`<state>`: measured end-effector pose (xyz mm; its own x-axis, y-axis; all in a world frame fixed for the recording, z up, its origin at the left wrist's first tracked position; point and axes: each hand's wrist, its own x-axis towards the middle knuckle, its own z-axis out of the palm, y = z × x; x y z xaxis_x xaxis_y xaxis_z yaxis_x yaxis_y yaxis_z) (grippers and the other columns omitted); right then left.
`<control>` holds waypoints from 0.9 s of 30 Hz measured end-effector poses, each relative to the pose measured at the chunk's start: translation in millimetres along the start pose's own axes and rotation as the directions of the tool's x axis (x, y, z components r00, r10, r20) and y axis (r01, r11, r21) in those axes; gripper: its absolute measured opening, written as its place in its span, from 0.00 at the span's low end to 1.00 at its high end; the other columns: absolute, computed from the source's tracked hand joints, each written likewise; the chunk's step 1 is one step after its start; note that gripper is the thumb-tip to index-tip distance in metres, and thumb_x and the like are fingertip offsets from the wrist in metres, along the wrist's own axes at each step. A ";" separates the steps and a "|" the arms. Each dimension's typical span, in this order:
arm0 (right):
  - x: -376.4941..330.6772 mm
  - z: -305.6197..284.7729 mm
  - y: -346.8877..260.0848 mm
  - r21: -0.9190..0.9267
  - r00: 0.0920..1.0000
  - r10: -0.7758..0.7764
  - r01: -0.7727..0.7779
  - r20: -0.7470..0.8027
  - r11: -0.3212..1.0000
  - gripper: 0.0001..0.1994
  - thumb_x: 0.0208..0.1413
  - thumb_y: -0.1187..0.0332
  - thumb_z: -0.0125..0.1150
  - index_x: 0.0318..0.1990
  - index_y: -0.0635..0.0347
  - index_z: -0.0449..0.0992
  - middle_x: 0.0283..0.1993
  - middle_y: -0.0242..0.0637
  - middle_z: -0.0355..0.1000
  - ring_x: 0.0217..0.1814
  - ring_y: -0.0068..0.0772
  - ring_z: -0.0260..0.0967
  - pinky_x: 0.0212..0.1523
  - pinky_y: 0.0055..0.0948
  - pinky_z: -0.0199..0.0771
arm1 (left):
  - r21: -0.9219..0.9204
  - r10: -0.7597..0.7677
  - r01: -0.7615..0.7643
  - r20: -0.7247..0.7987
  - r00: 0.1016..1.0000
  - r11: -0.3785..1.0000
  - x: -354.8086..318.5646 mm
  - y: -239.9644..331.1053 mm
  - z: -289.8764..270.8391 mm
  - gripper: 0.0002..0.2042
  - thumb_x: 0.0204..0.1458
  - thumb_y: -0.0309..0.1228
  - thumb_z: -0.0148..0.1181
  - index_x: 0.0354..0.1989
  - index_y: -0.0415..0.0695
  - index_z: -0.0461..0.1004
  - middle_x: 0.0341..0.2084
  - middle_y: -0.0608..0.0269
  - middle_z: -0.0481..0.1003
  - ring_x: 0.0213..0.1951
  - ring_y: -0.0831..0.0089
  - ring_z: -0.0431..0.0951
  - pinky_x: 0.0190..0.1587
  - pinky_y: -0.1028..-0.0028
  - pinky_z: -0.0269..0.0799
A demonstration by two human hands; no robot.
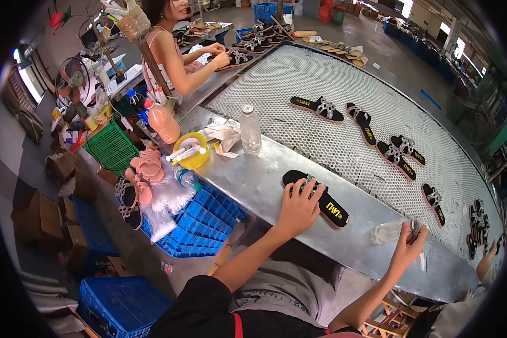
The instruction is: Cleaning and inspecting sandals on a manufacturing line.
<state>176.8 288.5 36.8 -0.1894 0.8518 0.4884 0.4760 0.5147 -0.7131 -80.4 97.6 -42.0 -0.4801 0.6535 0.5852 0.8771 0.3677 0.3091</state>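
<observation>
My left hand (299, 213) grips a black slide sandal (334, 210) across its glittery strap, the fingers curled over the front. The sandal rests on the metal ledge (231, 183). Further right, my right hand (407, 243) is closed around a small greyish rounded thing (416, 230) that I cannot make out. Just left of that hand, a clear see-through container (385, 232) lies on the ledge. Beyond the ledge, several matching sandals lie on the white mesh surface (298, 67), among them a nearby pair (400, 160).
Left on the ledge stand a clear bottle (250, 129), a white cloth (222, 137) and a yellow bowl (199, 160). Below are a blue crate (200, 225) and pink sandals (146, 166). A co-worker (172, 53) handles sandals at the far left; another person's hand (486, 260) is at right.
</observation>
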 end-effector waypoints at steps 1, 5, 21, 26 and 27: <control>-0.4 0.2 -0.3 -0.066 0.999 0.017 -0.015 0.028 0.998 0.14 0.64 0.67 0.67 0.48 0.67 0.71 0.31 0.26 0.60 0.30 0.20 0.51 0.29 0.22 0.54 | -0.003 -0.003 0.003 -0.005 1.000 1.000 0.0 0.2 -0.3 0.25 0.53 0.32 0.60 0.62 0.50 0.73 0.61 0.54 0.71 0.62 0.52 0.66 0.64 0.49 0.59; -4.0 6.9 -10.8 -0.166 0.955 -0.290 0.276 -0.065 0.947 0.15 0.63 0.67 0.67 0.47 0.68 0.71 0.32 0.32 0.62 0.30 0.25 0.55 0.31 0.25 0.60 | -0.013 -0.003 0.003 -0.012 1.000 1.000 0.7 -0.1 0.0 0.24 0.53 0.32 0.60 0.62 0.50 0.73 0.60 0.54 0.71 0.62 0.52 0.66 0.64 0.49 0.59; 18.7 -12.8 16.2 -0.101 0.975 -0.192 0.203 0.109 0.974 0.19 0.59 0.65 0.72 0.45 0.69 0.71 0.31 0.37 0.64 0.30 0.28 0.56 0.32 0.26 0.63 | -0.057 -0.004 0.003 -0.024 1.000 0.998 1.2 0.5 -0.2 0.25 0.52 0.31 0.62 0.61 0.50 0.74 0.59 0.54 0.73 0.61 0.52 0.67 0.64 0.50 0.59; 16.6 -11.4 1.1 -0.275 0.969 -0.242 0.244 0.044 0.930 0.21 0.59 0.64 0.72 0.47 0.70 0.70 0.31 0.36 0.65 0.30 0.27 0.56 0.32 0.28 0.63 | -0.054 -0.003 0.002 -0.019 1.000 0.999 0.9 -1.2 -0.5 0.25 0.52 0.31 0.62 0.61 0.50 0.74 0.60 0.55 0.72 0.61 0.52 0.67 0.64 0.50 0.59; 16.0 -10.4 0.7 -0.296 0.966 -0.252 0.258 0.056 0.920 0.21 0.59 0.63 0.73 0.47 0.71 0.70 0.31 0.37 0.65 0.30 0.29 0.57 0.33 0.28 0.64 | -0.054 -0.003 0.002 -0.019 1.000 0.999 0.9 -1.4 -0.9 0.25 0.52 0.31 0.62 0.61 0.50 0.74 0.60 0.55 0.72 0.61 0.52 0.67 0.64 0.50 0.59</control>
<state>183.1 301.5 49.3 -0.3515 0.6985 0.6233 0.6433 0.6639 -0.3813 -82.0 97.0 -41.2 -0.4824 0.6396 0.5985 0.8756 0.3328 0.3501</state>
